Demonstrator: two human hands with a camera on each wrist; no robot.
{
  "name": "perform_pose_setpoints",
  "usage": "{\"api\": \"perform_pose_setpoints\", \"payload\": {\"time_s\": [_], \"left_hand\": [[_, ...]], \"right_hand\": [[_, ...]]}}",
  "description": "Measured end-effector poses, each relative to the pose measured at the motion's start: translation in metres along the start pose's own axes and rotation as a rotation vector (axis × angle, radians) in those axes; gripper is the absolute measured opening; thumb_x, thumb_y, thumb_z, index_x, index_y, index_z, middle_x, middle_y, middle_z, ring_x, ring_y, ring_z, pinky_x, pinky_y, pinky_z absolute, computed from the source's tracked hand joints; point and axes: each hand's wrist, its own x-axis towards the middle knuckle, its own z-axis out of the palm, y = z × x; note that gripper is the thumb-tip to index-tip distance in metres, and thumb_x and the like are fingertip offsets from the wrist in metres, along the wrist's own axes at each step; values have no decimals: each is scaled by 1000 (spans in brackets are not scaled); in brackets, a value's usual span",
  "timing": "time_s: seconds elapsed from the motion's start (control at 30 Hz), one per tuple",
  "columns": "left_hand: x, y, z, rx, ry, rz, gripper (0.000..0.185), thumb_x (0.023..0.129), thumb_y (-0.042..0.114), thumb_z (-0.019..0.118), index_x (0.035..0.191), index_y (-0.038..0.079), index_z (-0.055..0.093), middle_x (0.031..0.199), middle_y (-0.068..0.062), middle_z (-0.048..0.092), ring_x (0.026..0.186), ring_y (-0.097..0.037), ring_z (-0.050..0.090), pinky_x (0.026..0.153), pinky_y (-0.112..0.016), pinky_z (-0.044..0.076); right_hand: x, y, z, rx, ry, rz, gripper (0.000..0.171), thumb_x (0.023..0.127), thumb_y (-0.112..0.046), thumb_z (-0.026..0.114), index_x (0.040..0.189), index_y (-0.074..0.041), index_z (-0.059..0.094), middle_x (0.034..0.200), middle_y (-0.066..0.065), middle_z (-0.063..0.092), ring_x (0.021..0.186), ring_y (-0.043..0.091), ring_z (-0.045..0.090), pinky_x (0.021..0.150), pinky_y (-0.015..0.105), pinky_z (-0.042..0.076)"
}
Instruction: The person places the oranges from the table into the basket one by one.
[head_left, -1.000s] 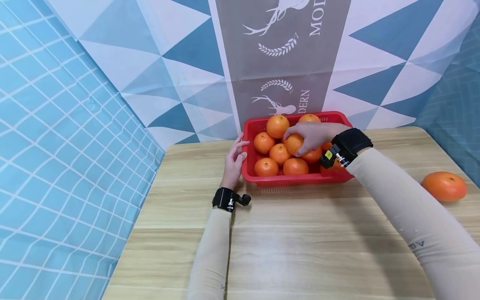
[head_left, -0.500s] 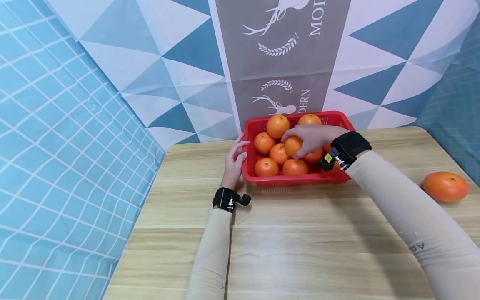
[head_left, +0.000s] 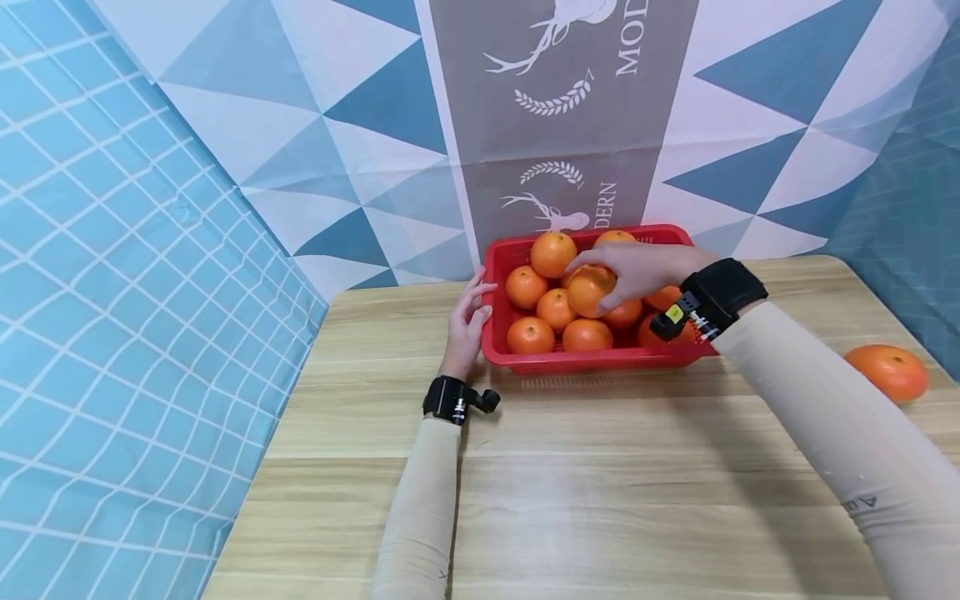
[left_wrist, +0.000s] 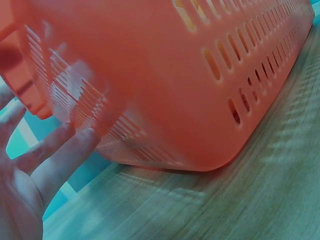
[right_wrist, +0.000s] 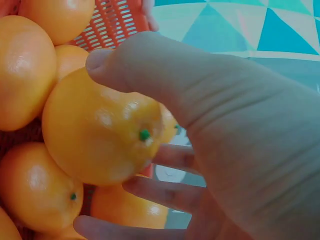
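A red slotted basket full of oranges stands on the wooden table against the backdrop. My right hand reaches over it and grips an orange, thumb on one side and fingers curled round the other. Seen from the right wrist, that orange shows its green stem spot and overlaps other oranges behind it. My left hand touches the basket's left end. In the left wrist view its extended fingertips lie against the slotted wall.
One more orange lies on the table at the right, beyond the right sleeve. A patterned cloth backdrop rises behind the basket, and a blue checked sheet hangs along the left side.
The gripped orange looks larger and a little higher, and the right wrist has shifted slightly to the right. My left hand keeps its place on the basket.
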Motion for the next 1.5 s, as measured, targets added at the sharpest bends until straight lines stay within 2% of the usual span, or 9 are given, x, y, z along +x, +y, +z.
{"api": "perform_pose_setpoints", "payload": {"time_s": [0.17,0.47,0.57,0.77,0.9,1.0,1.1,1.33,1.5], "left_hand": [[4,-22,-7,-17,16,-19,40,110,14,56,146,13,72,184,2,41,168,-27,47,123,-39,57],[2,-5,-4,8,5,15,41,110,13,54,147,5,69,185,-6,40,169,-34,45,125,-42,55],[4,-10,-5,10,3,26,40,110,12,54,146,3,69,185,-7,40,171,-34,42,127,-43,53],[12,-42,-13,-16,13,-19,41,109,11,56,146,14,73,183,7,42,170,-21,42,125,-33,54],[7,-25,-9,7,15,-6,41,110,10,54,146,11,71,184,0,41,171,-27,42,126,-38,53],[1,1,-1,40,19,5,42,109,7,50,147,0,67,184,-8,40,171,-34,42,128,-43,52],[0,14,5,54,25,-10,43,109,3,48,147,-8,63,185,-9,39,171,-36,40,130,-47,49],[9,-33,-6,25,3,-10,39,110,10,56,146,13,73,183,5,43,172,-22,39,127,-38,53],[-1,13,9,63,14,-42,42,111,3,49,148,-4,64,186,-10,37,171,-38,41,128,-49,50]], "right_hand": [[-7,0,-6,7,11,-5,75,97,-23,87,165,-18,55,164,21,53,151,46,45,126,77,42],[-22,11,-8,-12,34,26,77,97,-30,89,164,-15,55,172,24,46,156,49,42,125,77,44],[-31,14,-10,-26,42,53,77,97,-31,88,165,-17,54,173,25,43,156,51,42,120,75,51],[-52,19,-13,-70,91,56,79,94,-24,90,164,-14,56,167,27,48,148,51,48,113,72,58],[-69,31,-13,-114,111,67,80,90,-23,93,161,-12,59,161,28,54,143,50,54,107,71,62],[-82,44,-11,-141,131,84,80,86,-22,96,157,-9,62,157,31,57,140,51,57,98,66,67],[-98,59,-8,-149,144,116,82,82,-21,98,155,-6,63,155,34,57,137,53,58,89,61,70],[-141,97,0,-150,206,201,81,83,-24,98,153,-3,64,149,33,61,130,50,61,79,57,69],[-165,123,5,-209,240,267,80,85,-26,97,151,4,62,148,39,60,128,56,57,80,64,67]]}}
